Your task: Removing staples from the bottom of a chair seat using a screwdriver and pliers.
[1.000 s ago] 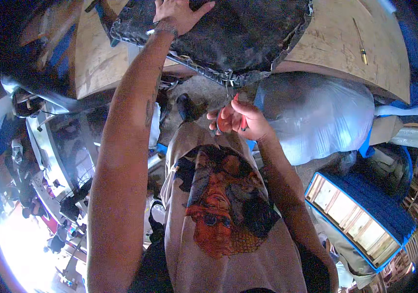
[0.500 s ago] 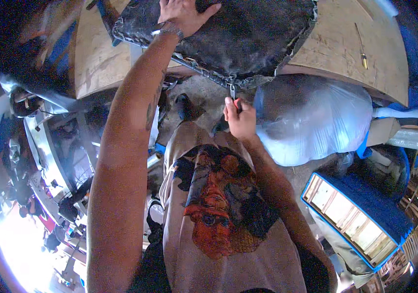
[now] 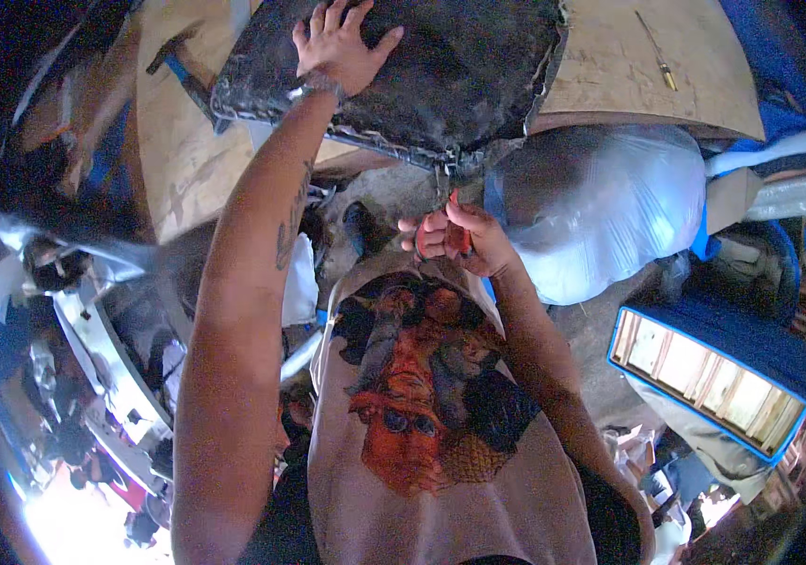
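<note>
A black, fabric-covered panel with a ragged folded edge lies on a plywood table, its near corner jutting past the edge. My left hand rests flat on top of it, fingers spread and holding nothing. Just below the near corner, my right hand is closed around red-handled pliers. Their metal jaws reach up to the panel's edge; whether they grip anything there is too small to make out.
A hammer with a blue handle lies left of the panel. A screwdriver lies to the right. Below the table's right side sits a bulky plastic-wrapped bundle. A blue-edged piece with wooden slats stands at the lower right.
My right hand has shifted slightly nearer to me, and its grip on the pliers has loosened, with the handles further apart. My left hand still presses on the panel, its fingers now fully in view.
</note>
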The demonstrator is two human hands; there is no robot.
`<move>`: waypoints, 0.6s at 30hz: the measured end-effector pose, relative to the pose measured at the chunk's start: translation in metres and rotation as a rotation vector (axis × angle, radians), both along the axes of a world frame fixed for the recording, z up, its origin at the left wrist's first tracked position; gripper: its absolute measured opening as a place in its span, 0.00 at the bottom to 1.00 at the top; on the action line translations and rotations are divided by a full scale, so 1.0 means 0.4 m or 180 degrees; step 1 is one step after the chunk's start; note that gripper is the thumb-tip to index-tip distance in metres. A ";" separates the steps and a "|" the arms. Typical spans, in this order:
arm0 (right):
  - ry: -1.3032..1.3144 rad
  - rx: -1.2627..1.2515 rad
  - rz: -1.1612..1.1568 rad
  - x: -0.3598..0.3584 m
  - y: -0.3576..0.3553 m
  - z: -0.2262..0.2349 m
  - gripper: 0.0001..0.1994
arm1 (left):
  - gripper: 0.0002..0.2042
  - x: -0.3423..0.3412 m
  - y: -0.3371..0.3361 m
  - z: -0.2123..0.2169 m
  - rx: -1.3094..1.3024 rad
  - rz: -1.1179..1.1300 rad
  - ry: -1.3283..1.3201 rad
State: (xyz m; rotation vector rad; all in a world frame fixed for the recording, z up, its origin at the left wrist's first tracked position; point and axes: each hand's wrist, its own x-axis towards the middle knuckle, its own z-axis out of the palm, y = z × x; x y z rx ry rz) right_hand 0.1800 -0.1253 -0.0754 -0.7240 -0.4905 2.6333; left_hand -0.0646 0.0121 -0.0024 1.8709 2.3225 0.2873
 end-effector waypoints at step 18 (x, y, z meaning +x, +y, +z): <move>-0.3693 0.3348 -0.0801 -0.073 -0.026 -0.038 0.17 | 0.34 -0.030 0.034 -0.115 0.0616 -0.0099 0.0321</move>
